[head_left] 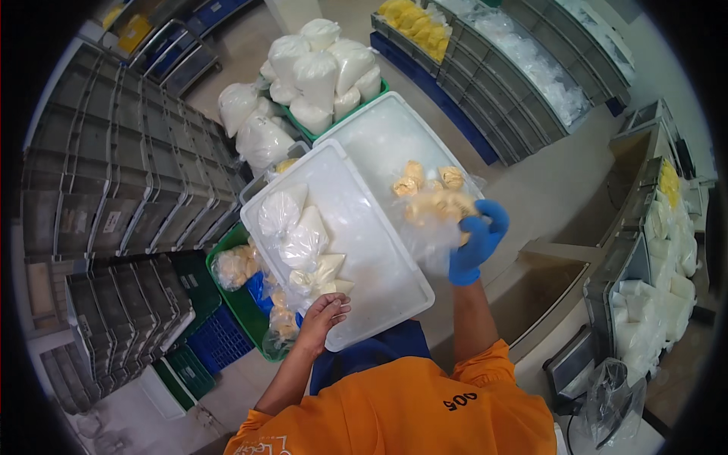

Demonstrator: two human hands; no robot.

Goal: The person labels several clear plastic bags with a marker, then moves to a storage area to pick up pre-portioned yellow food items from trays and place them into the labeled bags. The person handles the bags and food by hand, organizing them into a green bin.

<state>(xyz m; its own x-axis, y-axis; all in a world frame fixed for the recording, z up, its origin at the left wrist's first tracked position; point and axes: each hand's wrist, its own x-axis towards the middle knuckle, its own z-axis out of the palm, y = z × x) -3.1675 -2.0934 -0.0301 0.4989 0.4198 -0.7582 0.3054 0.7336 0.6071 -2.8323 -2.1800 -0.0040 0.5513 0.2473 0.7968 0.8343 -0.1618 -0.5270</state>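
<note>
My right hand (478, 239), in a blue glove, grips a clear plastic bag (438, 216) of pale orange wrapped pieces, blurred, above the right white tray. A few loose orange pieces (412, 179) lie beyond it on that tray (387, 133). My bare left hand (327, 315) is at the near left side of the other white tray (375, 267), its fingers curled beside a small bag of cream-coloured powder (330, 273). Whether it touches that bag is unclear. Bags of white powder (304, 239) lie farther up the same tray. The left tray overlaps the right one.
A green crate (227, 296) with bagged orange pieces stands at the left, near stacked grey crates (131, 153). Large bags of white powder (315, 74) are heaped behind the trays. More filled grey crates (495, 85) stand at the upper right. A scale (574, 364) and filled bags are at the right.
</note>
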